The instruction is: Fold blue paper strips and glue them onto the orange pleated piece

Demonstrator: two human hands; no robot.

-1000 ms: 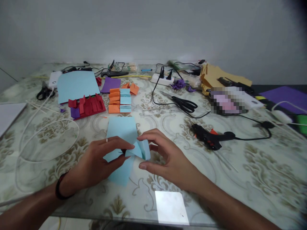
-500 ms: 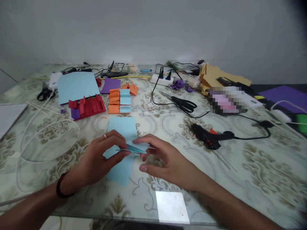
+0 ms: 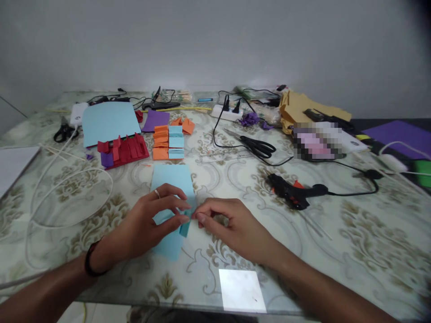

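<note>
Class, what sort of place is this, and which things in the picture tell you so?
Probably a craft table, though the pictures don't settle whether it's in a home or a workshop. The glue gun, scissors and blue sheet in the middle suggest it.

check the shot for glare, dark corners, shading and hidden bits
Head view: white patch toward the front of the table, possibly glare; head view: top right corner dark, pixelated block at right; head view: small blue piece darker than the blue sheet beneath.

The folded paper (image 3: 184,229), blue and narrow (partly hidden), tilts at the right edge of a flat, light-blue sheet (image 3: 173,176).
</note>
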